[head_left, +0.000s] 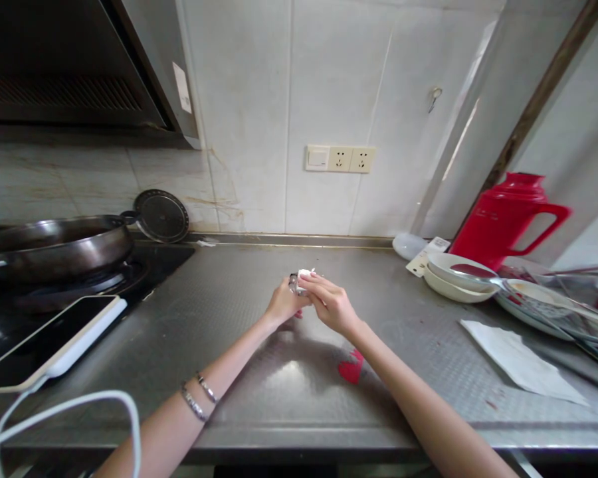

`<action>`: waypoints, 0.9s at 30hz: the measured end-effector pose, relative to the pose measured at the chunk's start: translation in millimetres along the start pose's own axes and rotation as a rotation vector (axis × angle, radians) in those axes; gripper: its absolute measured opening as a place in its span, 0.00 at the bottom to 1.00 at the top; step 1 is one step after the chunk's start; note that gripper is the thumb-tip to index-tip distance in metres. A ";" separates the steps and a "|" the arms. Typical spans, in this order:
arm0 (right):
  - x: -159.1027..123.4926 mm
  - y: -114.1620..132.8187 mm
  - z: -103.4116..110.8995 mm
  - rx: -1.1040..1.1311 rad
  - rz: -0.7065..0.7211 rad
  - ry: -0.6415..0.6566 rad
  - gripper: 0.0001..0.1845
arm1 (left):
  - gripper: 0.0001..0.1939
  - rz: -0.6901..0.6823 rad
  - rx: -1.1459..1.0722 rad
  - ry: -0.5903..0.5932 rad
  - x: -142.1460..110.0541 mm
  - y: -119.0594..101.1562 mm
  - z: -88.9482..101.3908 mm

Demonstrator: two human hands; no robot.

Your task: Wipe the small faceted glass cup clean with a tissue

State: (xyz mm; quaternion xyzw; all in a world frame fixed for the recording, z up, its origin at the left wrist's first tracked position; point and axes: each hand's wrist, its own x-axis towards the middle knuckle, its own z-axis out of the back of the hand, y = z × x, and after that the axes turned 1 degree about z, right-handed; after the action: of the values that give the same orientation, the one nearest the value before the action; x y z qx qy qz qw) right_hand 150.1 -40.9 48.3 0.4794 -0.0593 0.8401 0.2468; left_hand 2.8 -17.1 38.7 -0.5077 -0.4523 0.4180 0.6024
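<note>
Both my hands meet over the middle of the steel counter (289,372). My left hand (282,304) is closed round a small shiny object (294,284); I cannot tell what it is. My right hand (329,302) pinches a small white wad (305,273), perhaps a tissue, against the top of that object. Bracelets circle my left wrist. A small red scrap (351,367) lies on the counter under my right forearm.
A dark wok (54,245) sits on the stove at left, a round lid (161,216) against the wall. A phone (50,338) with a white cable lies at front left. At right are stacked bowls (453,275), plates, a red jug (503,219) and white paper (518,362).
</note>
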 end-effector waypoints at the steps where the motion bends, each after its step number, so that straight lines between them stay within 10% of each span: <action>1: 0.4 1.8 0.3 0.013 -0.004 -0.004 0.19 | 0.13 -0.027 0.043 0.004 0.8 0.5 0.8; 8: 5.5 11.6 2.7 0.130 -0.166 -0.043 0.13 | 0.16 0.031 0.109 -0.046 4.5 6.0 2.1; 14: 9.1 -6.4 13.1 0.127 -0.520 -0.360 0.15 | 0.27 0.147 -0.091 -0.050 -1.1 -2.2 1.2; 27: 1.6 4.4 -4.1 0.255 -0.401 -0.180 0.14 | 0.24 0.174 -0.295 0.128 -9.9 -7.5 -1.7</action>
State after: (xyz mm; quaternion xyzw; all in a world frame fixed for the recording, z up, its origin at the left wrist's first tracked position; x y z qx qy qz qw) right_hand 144.1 -42.7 48.0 0.5815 0.1216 0.7291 0.3397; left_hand 2.4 -28.1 44.8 -0.6535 -0.4238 0.3646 0.5102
